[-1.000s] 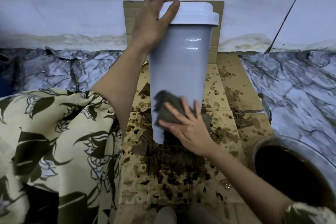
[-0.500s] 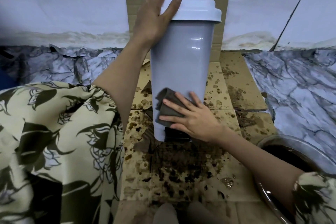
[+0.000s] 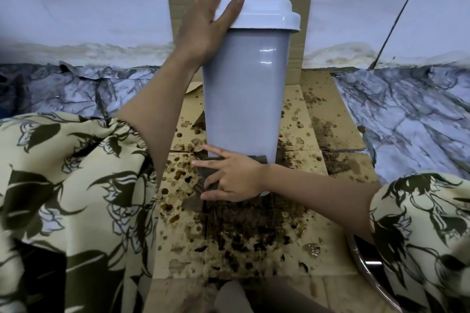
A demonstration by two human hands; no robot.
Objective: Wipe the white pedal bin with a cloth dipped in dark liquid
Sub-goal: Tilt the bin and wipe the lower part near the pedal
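We're looking down on the bin (image 3: 245, 94), standing upright on the cardboard (image 3: 328, 132), which is spattered all over with brown drops and smears. The lid (image 3: 264, 15) is down and shut. Our left hand (image 3: 206, 25) is up at the lid's left edge, thumb on the front of the rim and fingers curled over the top, gripping it. Down low, our right hand (image 3: 232, 178) is flat against the foot of the bin, fingers straight and spread wide, pointing left, pressing the cloth (image 3: 204, 174) to the plastic. Only a dark sliver of cloth peeks out between and past the fingers; the rest is hidden under the palm. Bottom right, behind the right sleeve (image 3: 419, 231), the metal rim of the bowl (image 3: 361, 262) is just showing; what's in it we cannot tell from here. Marble-patterned sheeting (image 3: 407, 114) lies on both sides of the cardboard, and a pale, stained wall (image 3: 101, 7) rises behind the bin.
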